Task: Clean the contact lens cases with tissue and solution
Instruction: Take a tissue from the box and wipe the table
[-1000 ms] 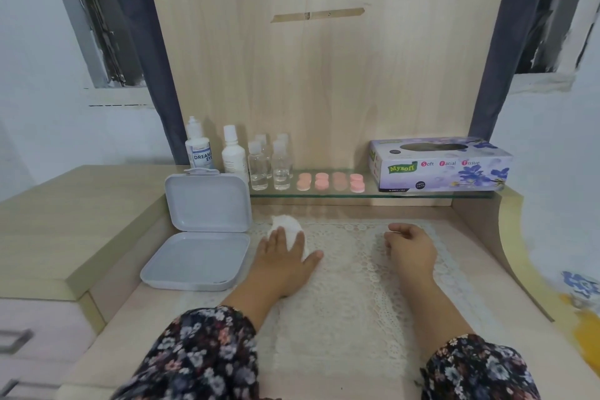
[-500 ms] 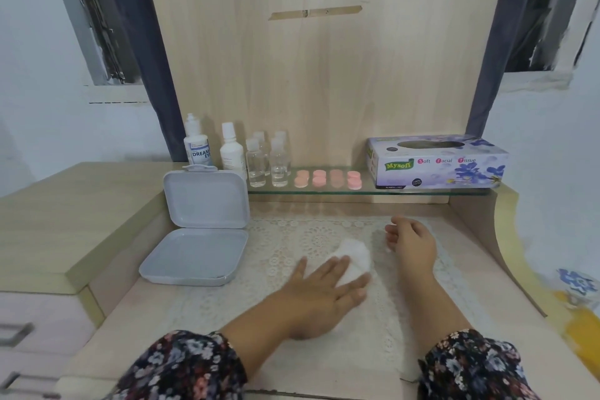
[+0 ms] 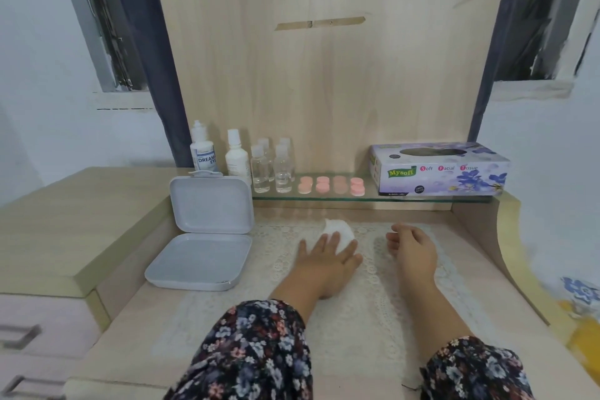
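Note:
A crumpled white tissue [image 3: 337, 228] lies on the lace mat [image 3: 363, 308], and my left hand [image 3: 328, 258] presses on it with straight fingers. My right hand [image 3: 412, 247] rests on the mat to the right, fingers loosely curled, holding nothing. Several pink contact lens cases [image 3: 331, 185] stand in a row on the glass shelf [image 3: 422, 199] behind. To their left stand a solution bottle [image 3: 203, 149] with a blue label, a white bottle [image 3: 237, 157] and several small clear bottles [image 3: 272, 166].
An open grey plastic box [image 3: 201, 237] sits at the left of the mat, its lid upright. A purple tissue box [image 3: 438, 169] stands at the right end of the glass shelf. A raised wooden top [image 3: 65, 214] with drawers lies to the left.
My left hand has slid the tissue across the mat, first right and toward me, then back away toward the shelf. My right hand has stayed in place.

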Available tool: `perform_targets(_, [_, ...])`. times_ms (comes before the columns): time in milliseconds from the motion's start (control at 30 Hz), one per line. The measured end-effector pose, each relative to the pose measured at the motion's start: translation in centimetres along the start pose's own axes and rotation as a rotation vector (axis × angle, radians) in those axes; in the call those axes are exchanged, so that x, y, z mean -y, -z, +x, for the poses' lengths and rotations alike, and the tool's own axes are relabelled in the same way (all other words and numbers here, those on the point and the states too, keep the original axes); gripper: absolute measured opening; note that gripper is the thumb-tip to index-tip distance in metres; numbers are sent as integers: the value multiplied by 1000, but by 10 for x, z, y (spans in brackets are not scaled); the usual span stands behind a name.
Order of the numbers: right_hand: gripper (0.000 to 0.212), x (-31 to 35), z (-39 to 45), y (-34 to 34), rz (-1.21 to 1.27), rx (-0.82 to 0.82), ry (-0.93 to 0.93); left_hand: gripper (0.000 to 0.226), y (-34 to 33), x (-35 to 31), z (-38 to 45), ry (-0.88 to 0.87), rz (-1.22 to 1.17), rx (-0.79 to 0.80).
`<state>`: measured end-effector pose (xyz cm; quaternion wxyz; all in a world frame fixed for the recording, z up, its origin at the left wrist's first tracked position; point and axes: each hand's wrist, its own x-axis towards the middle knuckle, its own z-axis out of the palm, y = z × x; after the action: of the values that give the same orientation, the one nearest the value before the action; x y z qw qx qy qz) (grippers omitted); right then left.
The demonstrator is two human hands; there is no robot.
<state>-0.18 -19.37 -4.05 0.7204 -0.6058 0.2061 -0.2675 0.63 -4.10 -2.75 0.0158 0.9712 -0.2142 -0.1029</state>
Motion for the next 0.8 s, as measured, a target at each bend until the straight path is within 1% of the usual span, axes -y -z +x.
perform_targets(133, [17, 0, 2, -1, 32, -18, -16, 52, -6, -20, -34, -241, 13, 50])
perform_targets(200, [17, 0, 1, -2, 52, -20, -23, 49, -11, -15, -57, -356, 14, 105])
perform_targets(267, [14, 1, 1, -1, 39, -4, -24, 45, -15, -2, -76, -409, 20, 141])
perform_targets(333, [13, 1, 1, 0, 16, 1, -21, 44, -15, 17, -86, -352, 17, 123])
perform_targets(400, [14, 0, 1, 0, 2, 7, -18, 47, -13, 39, -83, -205, 40, 72])
perform_targets(500, [15, 0, -1, 0, -17, 18, -6, 52, -10, 60, -61, 63, 50, 23])
perform_targets(567, [15, 0, -2, 0, -28, 15, 10, 54, -9, 60, -39, 186, 16, 1])
perform_targets(600, [15, 1, -2, 1, -34, 11, 16, 55, -9, 56, -28, 221, -2, -11])
perform_targets(700, [16, 0, -4, 0, -43, 12, 28, 55, -8, 32, -5, 221, -32, -36])
perform_targets(800, [17, 0, -4, 0, -40, 10, 33, 54, -7, 1, 6, 111, -16, -63])
